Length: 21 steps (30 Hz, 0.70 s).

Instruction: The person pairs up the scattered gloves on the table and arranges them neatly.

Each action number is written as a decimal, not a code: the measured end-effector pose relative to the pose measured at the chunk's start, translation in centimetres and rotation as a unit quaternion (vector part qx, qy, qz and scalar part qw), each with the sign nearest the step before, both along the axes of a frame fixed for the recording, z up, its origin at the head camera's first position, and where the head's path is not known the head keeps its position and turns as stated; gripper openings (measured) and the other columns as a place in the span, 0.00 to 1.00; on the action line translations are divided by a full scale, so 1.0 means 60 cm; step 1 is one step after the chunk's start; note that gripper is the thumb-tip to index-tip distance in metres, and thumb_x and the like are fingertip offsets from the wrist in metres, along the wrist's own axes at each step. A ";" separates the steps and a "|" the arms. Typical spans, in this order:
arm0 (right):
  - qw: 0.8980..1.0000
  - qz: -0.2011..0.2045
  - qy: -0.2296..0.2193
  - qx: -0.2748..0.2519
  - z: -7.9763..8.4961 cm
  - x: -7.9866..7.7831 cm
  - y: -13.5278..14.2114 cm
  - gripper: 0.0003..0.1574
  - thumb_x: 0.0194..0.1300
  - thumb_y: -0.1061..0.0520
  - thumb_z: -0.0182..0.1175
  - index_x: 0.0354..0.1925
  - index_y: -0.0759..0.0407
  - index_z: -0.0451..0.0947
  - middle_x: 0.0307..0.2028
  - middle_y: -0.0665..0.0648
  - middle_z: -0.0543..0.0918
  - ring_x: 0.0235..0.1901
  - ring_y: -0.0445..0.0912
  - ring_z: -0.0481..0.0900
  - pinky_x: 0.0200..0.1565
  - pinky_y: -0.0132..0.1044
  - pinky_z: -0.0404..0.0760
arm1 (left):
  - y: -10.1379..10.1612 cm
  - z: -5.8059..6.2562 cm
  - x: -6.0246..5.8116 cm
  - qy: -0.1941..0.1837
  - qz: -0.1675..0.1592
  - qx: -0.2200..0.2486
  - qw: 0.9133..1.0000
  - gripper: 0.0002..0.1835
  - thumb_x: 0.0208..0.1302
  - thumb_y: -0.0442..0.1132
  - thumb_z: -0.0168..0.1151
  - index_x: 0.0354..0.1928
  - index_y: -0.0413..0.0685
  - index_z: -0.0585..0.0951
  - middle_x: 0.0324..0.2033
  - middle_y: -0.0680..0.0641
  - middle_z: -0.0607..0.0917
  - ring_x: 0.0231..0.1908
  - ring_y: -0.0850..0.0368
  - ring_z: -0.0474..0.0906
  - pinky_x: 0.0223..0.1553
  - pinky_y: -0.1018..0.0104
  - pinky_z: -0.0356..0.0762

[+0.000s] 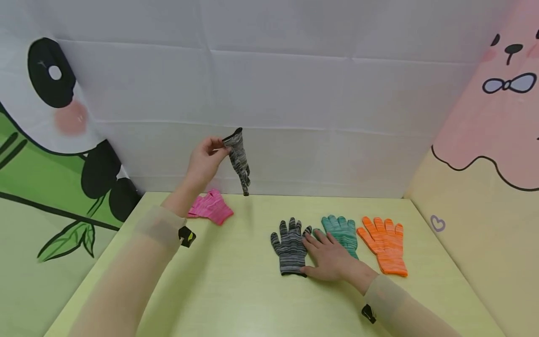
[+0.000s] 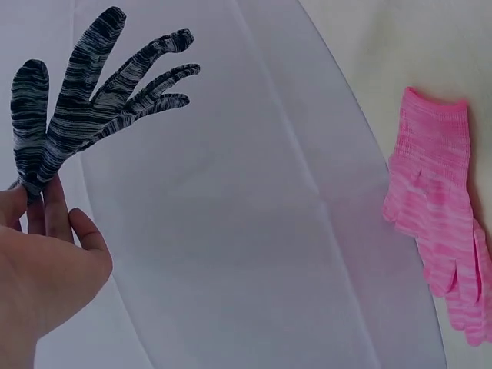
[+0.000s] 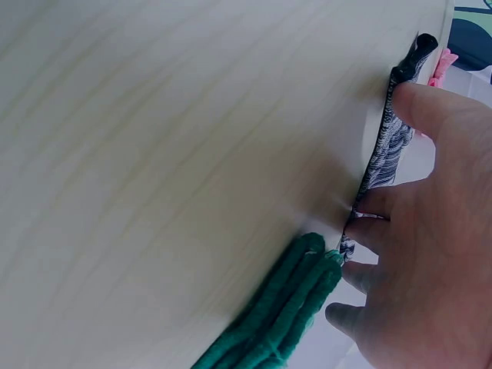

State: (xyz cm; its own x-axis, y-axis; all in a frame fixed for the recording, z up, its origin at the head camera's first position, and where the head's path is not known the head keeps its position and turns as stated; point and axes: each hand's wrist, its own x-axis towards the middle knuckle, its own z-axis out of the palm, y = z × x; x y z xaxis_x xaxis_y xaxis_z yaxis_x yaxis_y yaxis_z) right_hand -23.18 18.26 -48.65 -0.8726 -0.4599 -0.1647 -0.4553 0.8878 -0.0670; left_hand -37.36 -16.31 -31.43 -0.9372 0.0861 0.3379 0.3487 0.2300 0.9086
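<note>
My left hand pinches a black-and-grey knitted glove near its cuff, raised over the back of the table. Its fingers dangle downward; they spread out in the left wrist view. On the table lies a matching black-and-grey glove, flat with fingers toward the back. My right hand rests along that glove's right edge, thumb at the cuff and straight fingers spread by the glove's little finger. Partly behind my right hand is a green glove. In the right wrist view, my right fingertips press at the flat glove's edge.
An orange glove lies flat at the right of the table. A crumpled pink glove lies at the back left, partly behind my left arm. A white sheet hangs behind the table, with cartoon-printed panels at both sides.
</note>
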 end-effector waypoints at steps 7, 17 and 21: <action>1.000 -0.008 -0.001 0.002 0.002 0.001 -0.001 0.56 0.71 0.23 0.49 0.81 0.55 0.54 0.80 0.56 0.53 0.79 0.60 0.44 0.75 0.61 0.45 | -0.010 0.008 0.018 0.022 -0.070 -0.071 0.995 0.10 0.75 0.39 0.61 0.53 0.45 0.79 0.51 0.47 0.82 0.53 0.54 0.81 0.58 0.56 0.77; 1.000 -0.011 -0.003 0.002 0.000 0.001 -0.001 0.56 0.70 0.23 0.49 0.81 0.55 0.53 0.80 0.56 0.53 0.79 0.59 0.43 0.75 0.61 0.44 | -0.021 0.028 0.056 0.049 -0.130 -0.155 0.978 0.08 0.76 0.35 0.59 0.53 0.46 0.81 0.50 0.48 0.83 0.61 0.49 0.78 0.64 0.47 0.72; 1.000 -0.006 -0.003 0.000 -0.002 0.001 0.001 0.56 0.71 0.24 0.49 0.81 0.55 0.54 0.80 0.57 0.53 0.79 0.60 0.43 0.75 0.61 0.44 | -0.026 0.029 0.062 0.067 -0.149 -0.182 0.970 0.09 0.76 0.34 0.57 0.52 0.46 0.82 0.50 0.48 0.84 0.61 0.47 0.77 0.65 0.45 0.71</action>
